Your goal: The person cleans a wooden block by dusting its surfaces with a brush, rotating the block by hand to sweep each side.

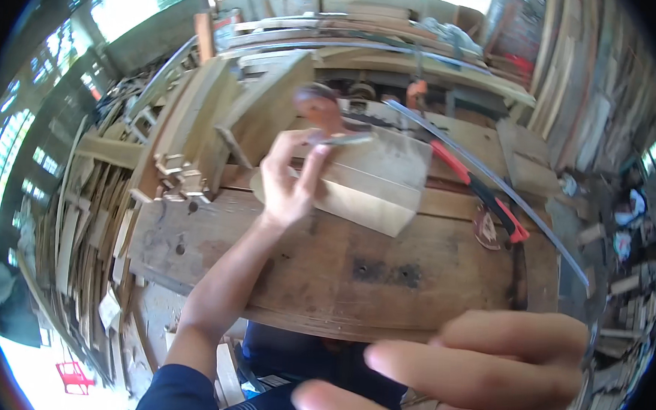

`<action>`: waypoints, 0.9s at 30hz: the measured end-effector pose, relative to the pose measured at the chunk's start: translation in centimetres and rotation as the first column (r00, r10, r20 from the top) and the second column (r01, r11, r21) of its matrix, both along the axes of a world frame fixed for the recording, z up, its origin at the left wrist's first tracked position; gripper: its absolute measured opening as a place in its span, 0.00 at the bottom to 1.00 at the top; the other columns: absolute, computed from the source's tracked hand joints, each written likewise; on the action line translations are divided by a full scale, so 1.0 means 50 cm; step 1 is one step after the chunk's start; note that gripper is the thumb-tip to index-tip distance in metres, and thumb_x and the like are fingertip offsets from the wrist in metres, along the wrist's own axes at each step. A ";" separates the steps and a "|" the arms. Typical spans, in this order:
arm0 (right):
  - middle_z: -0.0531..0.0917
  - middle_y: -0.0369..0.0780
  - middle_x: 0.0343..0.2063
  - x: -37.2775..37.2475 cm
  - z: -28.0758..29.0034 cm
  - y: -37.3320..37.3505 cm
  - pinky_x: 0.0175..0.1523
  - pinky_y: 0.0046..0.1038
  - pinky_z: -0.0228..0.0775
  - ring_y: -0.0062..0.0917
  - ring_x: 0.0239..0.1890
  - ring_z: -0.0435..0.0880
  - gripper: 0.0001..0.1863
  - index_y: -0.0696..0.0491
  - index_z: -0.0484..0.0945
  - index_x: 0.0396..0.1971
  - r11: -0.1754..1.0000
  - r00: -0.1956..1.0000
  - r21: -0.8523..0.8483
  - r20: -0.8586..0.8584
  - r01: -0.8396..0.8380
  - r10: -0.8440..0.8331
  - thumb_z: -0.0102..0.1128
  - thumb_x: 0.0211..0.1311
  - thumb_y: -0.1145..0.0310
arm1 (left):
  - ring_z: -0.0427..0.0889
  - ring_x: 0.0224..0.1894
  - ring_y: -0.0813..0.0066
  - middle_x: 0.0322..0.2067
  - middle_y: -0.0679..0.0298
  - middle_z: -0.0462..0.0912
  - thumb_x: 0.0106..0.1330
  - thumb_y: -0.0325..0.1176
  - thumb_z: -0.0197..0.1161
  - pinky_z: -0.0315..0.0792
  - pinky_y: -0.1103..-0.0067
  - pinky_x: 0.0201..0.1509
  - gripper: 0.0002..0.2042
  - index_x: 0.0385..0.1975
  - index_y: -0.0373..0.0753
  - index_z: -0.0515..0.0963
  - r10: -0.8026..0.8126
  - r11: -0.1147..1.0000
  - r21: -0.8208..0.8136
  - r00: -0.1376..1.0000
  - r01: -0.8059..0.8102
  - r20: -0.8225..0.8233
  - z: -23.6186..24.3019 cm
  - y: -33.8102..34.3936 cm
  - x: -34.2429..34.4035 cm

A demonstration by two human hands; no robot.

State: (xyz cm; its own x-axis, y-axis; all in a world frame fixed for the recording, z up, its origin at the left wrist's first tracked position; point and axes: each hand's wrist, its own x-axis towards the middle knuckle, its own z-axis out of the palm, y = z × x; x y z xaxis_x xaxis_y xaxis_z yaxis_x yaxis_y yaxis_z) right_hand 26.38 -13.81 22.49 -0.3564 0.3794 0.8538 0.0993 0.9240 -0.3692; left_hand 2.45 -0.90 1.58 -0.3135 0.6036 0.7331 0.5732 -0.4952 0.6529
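My left hand reaches over the workbench. Its thumb and fingers pinch a thin, flat grey piece that looks like a metal blade. Right behind the fingertips is a rounded reddish-brown wooden thing, blurred; whether it joins the grey piece I cannot tell. Below and beside this hand lies a pale wooden board with a line across it. Close up at the lower right, my right hand is raised with its fingers apart, holding nothing, and blurred.
A red-and-black handled tool and a long metal bar lie to the right, near a round brown disc. Thick planks stand at the bench's left. Wood strips are stacked at left; more boards lean at far right.
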 end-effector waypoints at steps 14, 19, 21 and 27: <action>0.85 0.46 0.27 -0.022 0.031 0.177 0.28 0.31 0.79 0.35 0.24 0.86 0.22 0.61 0.84 0.30 0.510 0.516 0.074 0.101 -0.857 0.851 0.68 0.67 0.54 | 0.86 0.46 0.61 0.42 0.53 0.87 0.70 0.26 0.68 0.77 0.72 0.54 0.09 0.46 0.32 0.83 -0.028 0.999 0.031 0.999 0.029 -0.025 0.007 -0.006 -0.006; 0.85 0.50 0.26 -0.056 0.000 0.190 0.22 0.26 0.74 0.32 0.22 0.85 0.10 0.66 0.85 0.28 0.144 0.163 0.138 0.143 -0.980 0.976 0.68 0.66 0.75 | 0.86 0.46 0.61 0.42 0.54 0.87 0.70 0.26 0.68 0.77 0.72 0.54 0.08 0.46 0.32 0.83 -0.013 1.000 0.015 0.999 0.014 -0.031 0.002 -0.006 -0.003; 0.85 0.51 0.25 -0.093 0.004 0.212 0.21 0.26 0.73 0.32 0.19 0.83 0.08 0.66 0.85 0.28 -0.071 -0.044 0.246 0.111 -0.967 0.993 0.68 0.65 0.77 | 0.86 0.46 0.61 0.42 0.54 0.87 0.69 0.26 0.68 0.77 0.72 0.54 0.09 0.46 0.32 0.83 -0.016 1.000 0.026 0.999 0.018 -0.041 0.008 0.002 0.003; 0.86 0.48 0.27 -0.040 -0.046 0.084 0.31 0.32 0.81 0.37 0.28 0.89 0.08 0.65 0.85 0.30 -0.096 0.204 -0.409 -0.627 -0.907 0.752 0.68 0.60 0.73 | 0.86 0.46 0.62 0.42 0.53 0.87 0.70 0.26 0.68 0.76 0.73 0.55 0.09 0.47 0.31 0.83 -0.013 0.999 0.032 0.999 0.014 -0.040 0.004 0.000 -0.003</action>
